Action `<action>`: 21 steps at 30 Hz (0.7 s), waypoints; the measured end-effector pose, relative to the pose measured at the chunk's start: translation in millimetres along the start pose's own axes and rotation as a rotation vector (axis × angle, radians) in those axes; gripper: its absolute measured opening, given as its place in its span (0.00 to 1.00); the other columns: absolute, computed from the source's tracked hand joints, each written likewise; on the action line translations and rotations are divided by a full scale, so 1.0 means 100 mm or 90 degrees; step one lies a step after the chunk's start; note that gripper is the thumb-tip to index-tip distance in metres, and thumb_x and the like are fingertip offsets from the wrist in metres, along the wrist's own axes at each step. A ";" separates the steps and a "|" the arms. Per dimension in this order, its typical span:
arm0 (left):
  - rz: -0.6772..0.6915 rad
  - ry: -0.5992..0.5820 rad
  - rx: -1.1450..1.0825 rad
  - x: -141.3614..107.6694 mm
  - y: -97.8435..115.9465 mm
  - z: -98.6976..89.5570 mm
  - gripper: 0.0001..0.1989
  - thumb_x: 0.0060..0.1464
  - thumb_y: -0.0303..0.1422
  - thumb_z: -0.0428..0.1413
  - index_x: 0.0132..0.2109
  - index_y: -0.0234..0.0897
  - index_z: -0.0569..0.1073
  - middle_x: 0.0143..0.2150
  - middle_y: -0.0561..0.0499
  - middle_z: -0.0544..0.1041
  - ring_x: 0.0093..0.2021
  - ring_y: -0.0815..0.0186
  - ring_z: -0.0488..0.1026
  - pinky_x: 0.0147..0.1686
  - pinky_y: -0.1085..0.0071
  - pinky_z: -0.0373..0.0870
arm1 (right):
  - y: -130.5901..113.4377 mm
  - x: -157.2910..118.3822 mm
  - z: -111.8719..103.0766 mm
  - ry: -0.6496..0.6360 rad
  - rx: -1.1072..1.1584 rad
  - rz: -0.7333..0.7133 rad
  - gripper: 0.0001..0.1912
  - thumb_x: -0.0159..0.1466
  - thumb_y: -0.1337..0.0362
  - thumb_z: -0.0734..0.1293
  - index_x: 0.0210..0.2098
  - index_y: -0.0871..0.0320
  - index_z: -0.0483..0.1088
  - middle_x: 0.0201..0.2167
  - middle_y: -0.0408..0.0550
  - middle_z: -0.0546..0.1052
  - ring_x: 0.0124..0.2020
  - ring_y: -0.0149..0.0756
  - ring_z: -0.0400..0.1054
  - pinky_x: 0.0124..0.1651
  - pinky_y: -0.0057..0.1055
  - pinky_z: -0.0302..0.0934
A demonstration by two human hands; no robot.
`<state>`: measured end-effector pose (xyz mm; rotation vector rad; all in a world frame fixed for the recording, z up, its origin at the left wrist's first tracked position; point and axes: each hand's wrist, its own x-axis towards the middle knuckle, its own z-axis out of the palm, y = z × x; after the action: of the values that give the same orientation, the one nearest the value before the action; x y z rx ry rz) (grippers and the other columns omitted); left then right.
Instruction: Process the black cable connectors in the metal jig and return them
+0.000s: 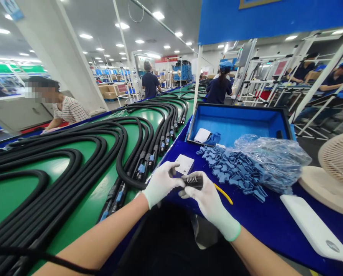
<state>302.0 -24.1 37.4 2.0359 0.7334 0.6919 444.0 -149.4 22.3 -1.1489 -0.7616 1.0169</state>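
Blue workbench point(263, 226) below, black connector point(193, 182) points left.

Your gloves point(208, 201) look like thin, matt white knit cloth, and the connector point(193, 181) in your right hand is black plastic with a ribbed surface. The cables point(118, 165) show smooth, semi-gloss black rubber on glossy green belting point(13, 195); the clips point(229, 168) are matt blue plastic, the bag point(275, 161) crinkled, shiny clear film

The right glove point(210, 203) is white with a green cuff, and the connector point(193, 182) it holds is black. The cables point(73, 153) are black on a green belt point(83, 205); the co-worker's shirt point(70, 110) is striped.
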 end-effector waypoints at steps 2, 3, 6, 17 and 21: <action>0.008 0.098 0.026 -0.24 0.07 0.02 0.08 0.51 0.36 0.68 0.36 0.38 0.80 0.33 0.52 0.76 0.35 0.63 0.71 0.40 0.66 0.69 | 0.00 -0.05 0.02 0.020 -0.001 -0.054 0.20 0.55 0.68 0.74 0.46 0.55 0.68 0.43 0.48 0.81 0.40 0.43 0.79 0.49 0.44 0.73; -0.019 0.099 -0.024 -0.35 0.10 0.02 0.10 0.53 0.38 0.66 0.30 0.38 0.78 0.30 0.51 0.75 0.33 0.64 0.70 0.38 0.67 0.69 | 0.01 -0.10 0.05 0.041 0.011 -0.081 0.20 0.56 0.67 0.74 0.46 0.54 0.68 0.46 0.50 0.81 0.44 0.44 0.78 0.51 0.44 0.73; -0.155 0.045 -0.332 -0.57 0.11 -0.04 0.14 0.62 0.44 0.60 0.35 0.37 0.78 0.34 0.47 0.78 0.34 0.62 0.73 0.35 0.65 0.72 | 0.04 -0.25 0.16 0.047 0.040 -0.114 0.20 0.59 0.64 0.75 0.49 0.53 0.69 0.55 0.52 0.78 0.50 0.46 0.77 0.55 0.45 0.71; -0.199 0.290 -0.543 -0.44 0.02 -0.49 0.14 0.59 0.39 0.64 0.41 0.35 0.69 0.21 0.62 0.58 0.18 0.76 0.54 0.19 0.76 0.57 | -0.04 1.54 -0.70 0.046 -1.048 -0.210 0.19 0.65 0.65 0.68 0.55 0.58 0.78 0.57 0.65 0.75 0.54 0.56 0.72 0.56 0.48 0.63; -0.184 0.250 -0.460 -0.41 0.03 -0.47 0.13 0.58 0.36 0.61 0.47 0.34 0.72 0.18 0.63 0.58 0.17 0.75 0.53 0.19 0.74 0.56 | 0.24 2.05 -0.97 0.010 -1.191 -0.172 0.15 0.70 0.59 0.63 0.48 0.54 0.80 0.42 0.60 0.80 0.45 0.56 0.76 0.47 0.45 0.63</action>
<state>242.5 -29.9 54.9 1.1261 0.8238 1.0187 601.5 7.7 -29.2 -2.4227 -1.8822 -0.2657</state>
